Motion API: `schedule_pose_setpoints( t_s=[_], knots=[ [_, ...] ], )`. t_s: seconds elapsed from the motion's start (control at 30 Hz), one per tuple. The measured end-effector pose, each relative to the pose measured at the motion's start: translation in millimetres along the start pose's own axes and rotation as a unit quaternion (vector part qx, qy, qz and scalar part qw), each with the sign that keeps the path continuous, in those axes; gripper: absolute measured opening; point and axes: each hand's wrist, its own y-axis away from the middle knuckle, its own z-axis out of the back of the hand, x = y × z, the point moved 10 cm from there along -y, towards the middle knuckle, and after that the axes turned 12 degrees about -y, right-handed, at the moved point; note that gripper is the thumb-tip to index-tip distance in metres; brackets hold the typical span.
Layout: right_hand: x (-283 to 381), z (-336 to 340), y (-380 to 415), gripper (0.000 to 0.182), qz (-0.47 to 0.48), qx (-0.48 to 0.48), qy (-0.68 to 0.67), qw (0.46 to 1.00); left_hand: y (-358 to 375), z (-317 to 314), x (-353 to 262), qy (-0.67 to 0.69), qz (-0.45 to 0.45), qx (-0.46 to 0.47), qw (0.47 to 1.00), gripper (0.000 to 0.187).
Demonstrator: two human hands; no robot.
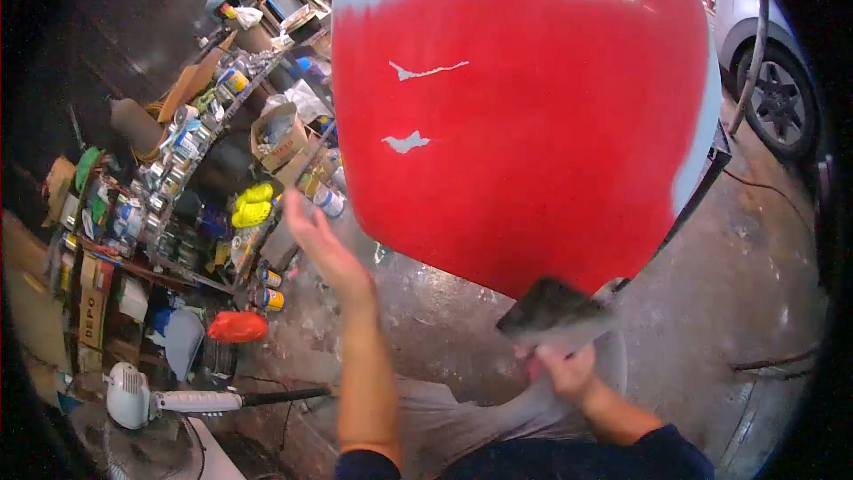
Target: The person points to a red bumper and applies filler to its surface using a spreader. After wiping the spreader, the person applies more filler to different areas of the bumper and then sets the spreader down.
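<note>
A large red car body panel (533, 151) with pale blue areas along its edges fills the upper middle. Two jagged pale grey patches, an upper one (422, 71) and a lower one (407, 142), mark its left half. My left hand (330, 249) is raised beside the panel's lower left edge, fingers stretched out, with nothing visible in it. By the panel's bottom tip, my right hand (569, 369) grips a dark flat square plate (555, 311), blurred by motion. Something pink shows beside its fingers, too smeared to name.
On the left, shelves (191, 156) hold many cans and bottles, with yellow shoes (253, 204) and a cardboard box (278, 136) nearby. A red object (237, 327) and a white fan-like machine (129, 396) stand lower left. A silver car's wheel (780, 98) is at the right.
</note>
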Motion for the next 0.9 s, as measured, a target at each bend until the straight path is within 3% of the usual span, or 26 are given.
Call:
schedule_pose_setpoints(
  t_s=[0.03, 0.07, 0.13, 0.2, 0.3, 0.4, 0.57, 0.67, 0.73, 0.8, 0.83, 0.9],
  knots=[
    [-19, 1, 11, 0.017, -0.015, 0.003, 0.008, 1.000, -33, -16, -46, -0.127, -0.119, 0.011, 0.985, 0.063],
    [-37, 3, 24, 0.016, -0.032, 0.006, 0.016, 0.999, -59, -32, -84, -0.086, -0.175, -0.004, 0.981, 0.062],
    [-61, 5, 50, 0.016, -0.072, 0.027, 0.065, 0.995, -80, -74, -150, -0.225, -0.317, 0.001, 0.922, 0.061],
    [-75, 12, 64, 0.015, -0.106, 0.061, 0.151, 0.981, -85, -106, -177, -0.248, -0.353, -0.010, 0.902, 0.063],
    [-79, 16, 62, 0.016, -0.141, 0.018, 0.021, 0.990, -74, -134, -180, -0.286, -0.403, -0.024, 0.869, 0.068],
    [-59, 22, 51, 0.017, -0.092, 0.020, 0.058, 0.994, -57, -138, -157, -0.316, -0.373, -0.014, 0.872, 0.069],
    [-26, 27, 32, 0.020, -0.078, -0.003, -0.023, 0.997, -11, -110, -106, -0.358, -0.301, -0.009, 0.884, 0.071],
    [8, 15, 12, 0.021, -0.043, 0.007, -0.034, 0.998, 45, -75, -48, -0.341, -0.177, -0.010, 0.923, 0.076],
    [32, 7, -4, 0.021, -0.021, 0.012, -0.029, 0.999, 99, -48, 17, -0.299, -0.017, 0.005, 0.954, 0.080],
    [52, 7, -18, 0.021, -0.010, -0.003, -0.021, 1.000, 173, -24, 119, -0.251, 0.228, 0.052, 0.939, 0.082],
    [64, 8, -28, 0.018, 0.029, 0.006, -0.016, 0.999, 203, -20, 169, -0.215, 0.251, 0.081, 0.940, 0.082],
    [87, 8, -47, 0.015, 0.104, 0.019, -0.007, 0.994, 211, -24, 156, -0.038, 0.399, 0.125, 0.908, 0.079]
  ],
)
